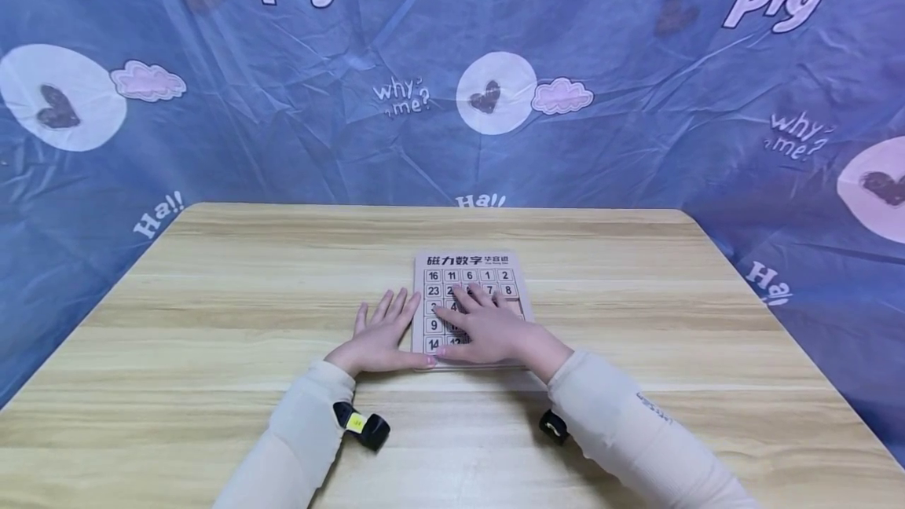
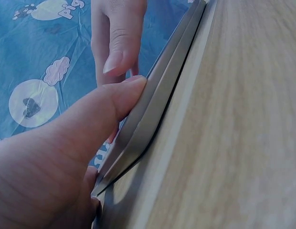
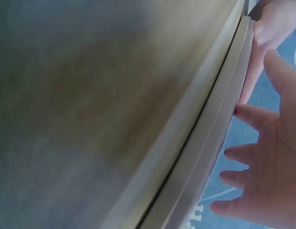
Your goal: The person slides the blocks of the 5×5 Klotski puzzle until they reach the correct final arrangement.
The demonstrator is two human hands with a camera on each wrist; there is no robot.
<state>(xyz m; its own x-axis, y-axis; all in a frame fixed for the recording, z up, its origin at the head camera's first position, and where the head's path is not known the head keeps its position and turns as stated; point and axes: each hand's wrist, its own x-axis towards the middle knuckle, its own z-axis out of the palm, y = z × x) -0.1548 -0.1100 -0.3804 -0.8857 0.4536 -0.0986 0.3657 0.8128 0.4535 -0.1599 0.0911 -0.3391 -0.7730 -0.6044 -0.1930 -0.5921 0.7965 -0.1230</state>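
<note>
A sliding number puzzle point(image 1: 463, 261) lies flat on the table, with numbered square tiles in a pale frame and Chinese lettering along its top. My left hand point(image 1: 378, 342) steadies its left side, the thumb stretched over the lower left corner and the other fingers extended along the edge. Over the tiles, my right hand point(image 1: 491, 332) spreads its fingers and hides the middle and lower right of the grid. Its index fingertip meets a tile at the left of the third row. In the right wrist view the right hand's fingers point(image 3: 238, 153) reach straight toward the puzzle's face.
The light wood-grain table point(image 1: 212, 320) extends around the puzzle on every side. Behind it hangs a blue printed cloth point(image 1: 318, 148). Both forearms wear pale sleeves, with a black wrist device point(image 1: 368, 429) below the left wrist and another point(image 1: 554, 426) below the right.
</note>
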